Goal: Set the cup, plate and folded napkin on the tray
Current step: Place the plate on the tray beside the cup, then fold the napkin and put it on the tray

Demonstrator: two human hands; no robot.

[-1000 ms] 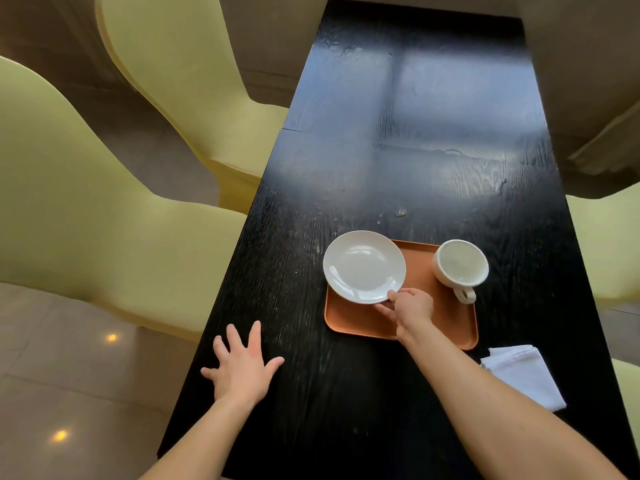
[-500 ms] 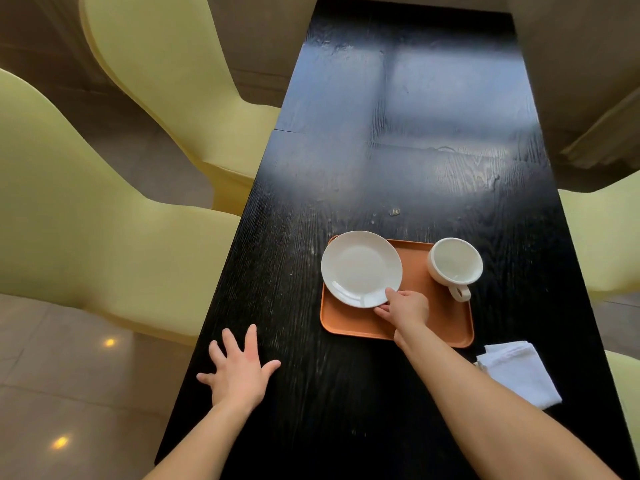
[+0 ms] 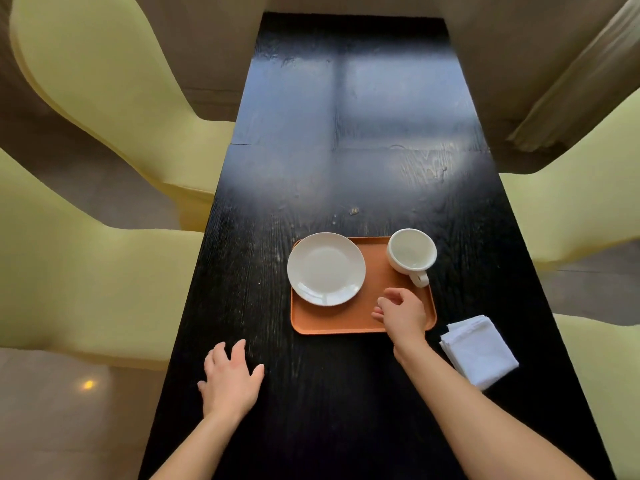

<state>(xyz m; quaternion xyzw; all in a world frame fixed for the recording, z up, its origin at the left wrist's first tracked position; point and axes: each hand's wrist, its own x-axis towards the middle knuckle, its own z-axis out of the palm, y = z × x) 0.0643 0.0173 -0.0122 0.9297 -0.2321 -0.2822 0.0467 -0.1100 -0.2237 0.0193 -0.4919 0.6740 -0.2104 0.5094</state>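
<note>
An orange tray (image 3: 372, 306) lies on the black table. A white plate (image 3: 326, 268) rests on the tray's left part, overhanging its left edge a little. A white cup (image 3: 411, 254) stands upright at the tray's far right corner, handle toward me. My right hand (image 3: 401, 313) hovers over the tray's near right part, fingers loosely curled, holding nothing, apart from the plate. A folded white napkin (image 3: 479, 351) lies on the table to the right of the tray. My left hand (image 3: 230, 377) rests flat on the table near its left edge, fingers spread.
The black table (image 3: 346, 150) is long and narrow, running away from me. Yellow-green chairs (image 3: 104, 98) stand close along its left side, and others (image 3: 571, 209) along the right. A small crumb (image 3: 354, 211) lies beyond the tray.
My right hand has let go of the plate's near rim and pulled back to the right over the tray. The plate now lies flat on the tray. The left hand stays in place.
</note>
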